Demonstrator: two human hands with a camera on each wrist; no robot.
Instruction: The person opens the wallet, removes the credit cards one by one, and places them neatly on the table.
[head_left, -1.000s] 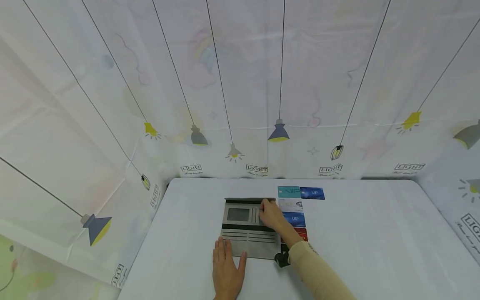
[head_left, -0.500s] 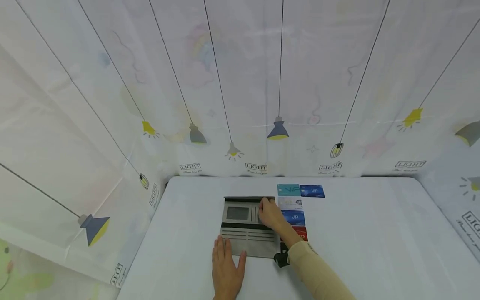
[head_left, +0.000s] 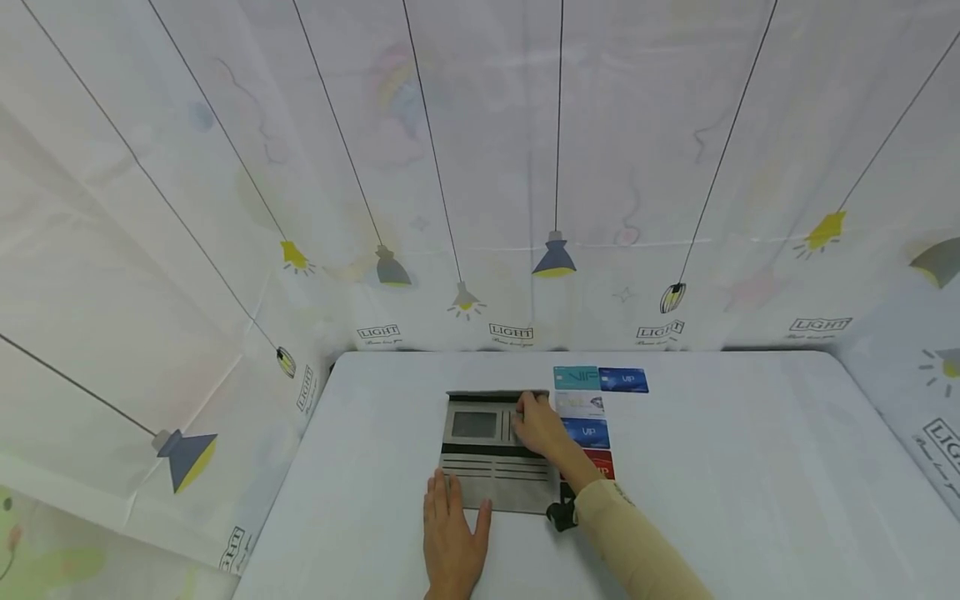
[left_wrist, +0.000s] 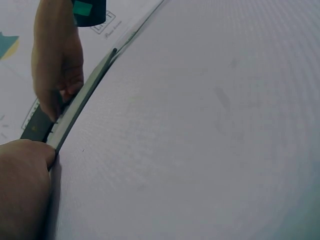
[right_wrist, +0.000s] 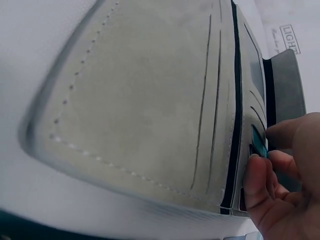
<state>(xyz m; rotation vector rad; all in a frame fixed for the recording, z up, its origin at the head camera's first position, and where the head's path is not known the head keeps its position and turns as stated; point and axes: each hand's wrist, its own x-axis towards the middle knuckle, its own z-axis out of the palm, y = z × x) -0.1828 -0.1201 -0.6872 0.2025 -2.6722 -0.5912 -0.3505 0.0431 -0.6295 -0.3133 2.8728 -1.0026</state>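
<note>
An opened grey wallet (head_left: 495, 492) with rows of slots and a dark window lies on the white table. My right hand (head_left: 542, 427) is at its upper right part. In the right wrist view, thumb and fingers of the right hand (right_wrist: 285, 175) pinch a small teal card (right_wrist: 258, 144), whose lower part is hidden in a slot. My left hand (head_left: 453, 533) lies flat with straight fingers, its fingertips on the wallet's lower left edge. In the left wrist view, the wallet (left_wrist: 80, 107) shows nearly edge-on.
Right of the wallet lie a teal VIP card (head_left: 576, 378), two blue VIP cards (head_left: 623, 381), a white card (head_left: 579, 405) and a red card (head_left: 602, 463), partly behind the right forearm. A black device (head_left: 562, 513) sits by that wrist. A patterned curtain (head_left: 480, 167) hangs behind the table.
The head view has shifted very slightly. Both hands keep their places at the wallet, and the loose cards have not moved.
</note>
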